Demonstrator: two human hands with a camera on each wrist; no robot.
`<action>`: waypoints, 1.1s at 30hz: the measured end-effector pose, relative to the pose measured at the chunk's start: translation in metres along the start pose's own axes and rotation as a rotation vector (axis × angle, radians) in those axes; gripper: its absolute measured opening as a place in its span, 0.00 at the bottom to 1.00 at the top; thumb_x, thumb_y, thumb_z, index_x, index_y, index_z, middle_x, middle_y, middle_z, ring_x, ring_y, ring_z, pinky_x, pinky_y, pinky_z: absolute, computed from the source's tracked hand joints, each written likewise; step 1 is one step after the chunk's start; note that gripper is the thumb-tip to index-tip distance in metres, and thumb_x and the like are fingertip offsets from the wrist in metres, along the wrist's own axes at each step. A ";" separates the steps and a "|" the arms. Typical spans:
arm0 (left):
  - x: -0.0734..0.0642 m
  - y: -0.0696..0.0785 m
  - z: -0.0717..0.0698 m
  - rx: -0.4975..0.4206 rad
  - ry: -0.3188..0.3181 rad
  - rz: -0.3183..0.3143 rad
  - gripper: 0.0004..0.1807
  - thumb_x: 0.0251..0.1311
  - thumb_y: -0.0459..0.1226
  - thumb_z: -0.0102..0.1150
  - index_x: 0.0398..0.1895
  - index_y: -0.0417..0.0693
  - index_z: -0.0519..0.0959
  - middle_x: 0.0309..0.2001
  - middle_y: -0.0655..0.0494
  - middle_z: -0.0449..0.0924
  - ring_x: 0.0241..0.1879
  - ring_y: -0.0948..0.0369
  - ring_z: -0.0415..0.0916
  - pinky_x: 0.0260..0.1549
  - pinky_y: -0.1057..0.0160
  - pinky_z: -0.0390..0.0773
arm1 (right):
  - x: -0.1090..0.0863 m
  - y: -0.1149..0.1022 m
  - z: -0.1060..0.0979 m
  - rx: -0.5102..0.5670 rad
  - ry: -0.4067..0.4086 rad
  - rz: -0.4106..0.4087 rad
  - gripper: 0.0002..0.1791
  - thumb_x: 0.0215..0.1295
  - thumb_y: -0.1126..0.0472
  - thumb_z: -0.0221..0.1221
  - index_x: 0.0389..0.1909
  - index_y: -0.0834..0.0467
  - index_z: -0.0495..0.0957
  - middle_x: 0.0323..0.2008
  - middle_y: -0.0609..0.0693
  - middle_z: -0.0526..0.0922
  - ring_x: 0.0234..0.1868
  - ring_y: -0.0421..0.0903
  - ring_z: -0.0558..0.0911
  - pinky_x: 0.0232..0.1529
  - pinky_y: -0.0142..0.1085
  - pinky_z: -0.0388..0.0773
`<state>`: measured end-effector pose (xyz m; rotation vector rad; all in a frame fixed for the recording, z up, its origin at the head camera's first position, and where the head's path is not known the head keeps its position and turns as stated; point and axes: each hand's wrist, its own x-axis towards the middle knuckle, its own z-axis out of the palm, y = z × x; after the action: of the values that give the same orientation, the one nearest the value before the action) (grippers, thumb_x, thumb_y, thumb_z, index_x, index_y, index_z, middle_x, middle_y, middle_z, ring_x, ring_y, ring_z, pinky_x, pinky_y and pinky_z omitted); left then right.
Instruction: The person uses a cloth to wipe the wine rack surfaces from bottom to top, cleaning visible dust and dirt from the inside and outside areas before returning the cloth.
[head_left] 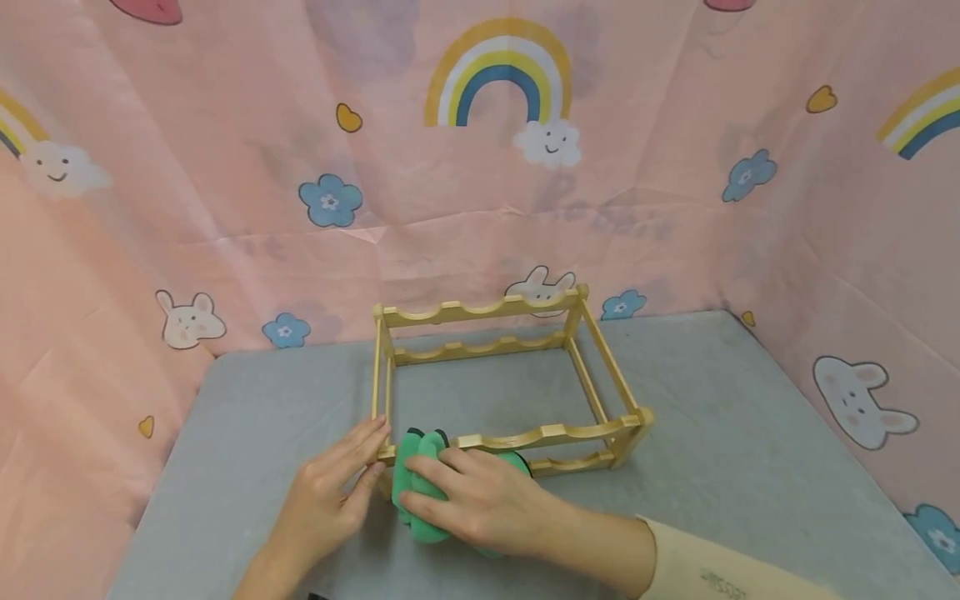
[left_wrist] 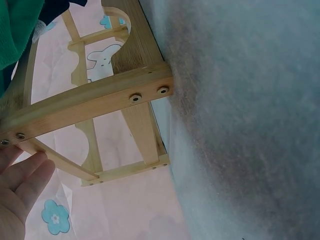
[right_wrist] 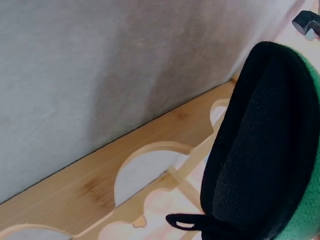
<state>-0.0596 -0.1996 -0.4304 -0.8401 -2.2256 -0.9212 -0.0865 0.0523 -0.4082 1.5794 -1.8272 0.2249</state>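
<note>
A wooden rack (head_left: pixel 551 434) with scalloped rails stands on the grey-covered table. At its near left corner my left hand (head_left: pixel 330 483) touches the side rail, fingers fairly straight; in the left wrist view the fingertips (left_wrist: pixel 37 172) lie against a wooden bar. My right hand (head_left: pixel 487 500) grips a folded green cloth (head_left: pixel 429 533) with dark edging, over the left part of the front rail. The right wrist view has the cloth's black face (right_wrist: pixel 255 145) and a small black loop (right_wrist: pixel 182 221); the right fingers are hidden there.
Grey fabric (head_left: pixel 750 467) covers the table. Pink printed curtain (head_left: pixel 465 200) hangs behind it and along both sides. A small dark object (head_left: pixel 318 596) shows at the bottom edge of the head view.
</note>
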 end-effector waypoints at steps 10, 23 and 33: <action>0.002 0.000 0.001 0.004 -0.005 0.015 0.25 0.82 0.47 0.47 0.64 0.38 0.81 0.60 0.38 0.82 0.56 0.41 0.83 0.63 0.71 0.73 | -0.013 0.004 -0.012 0.044 -0.069 0.099 0.22 0.58 0.61 0.76 0.53 0.49 0.84 0.55 0.52 0.82 0.37 0.43 0.79 0.41 0.28 0.82; 0.001 -0.004 0.003 0.025 0.021 0.083 0.26 0.59 0.26 0.67 0.64 0.35 0.80 0.61 0.38 0.81 0.55 0.39 0.83 0.62 0.67 0.75 | -0.060 0.017 -0.042 -0.005 -0.098 0.166 0.16 0.79 0.62 0.48 0.52 0.48 0.84 0.52 0.52 0.82 0.37 0.47 0.81 0.37 0.34 0.84; 0.001 0.001 0.002 0.010 -0.007 0.017 0.25 0.82 0.46 0.46 0.65 0.36 0.80 0.62 0.38 0.81 0.58 0.40 0.82 0.64 0.69 0.73 | -0.096 0.026 -0.064 -0.005 -0.042 0.195 0.16 0.79 0.60 0.49 0.51 0.52 0.86 0.50 0.55 0.84 0.37 0.50 0.83 0.33 0.39 0.85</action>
<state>-0.0601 -0.1976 -0.4306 -0.8580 -2.2241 -0.9002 -0.0851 0.1703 -0.4104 1.4121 -2.0137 0.2775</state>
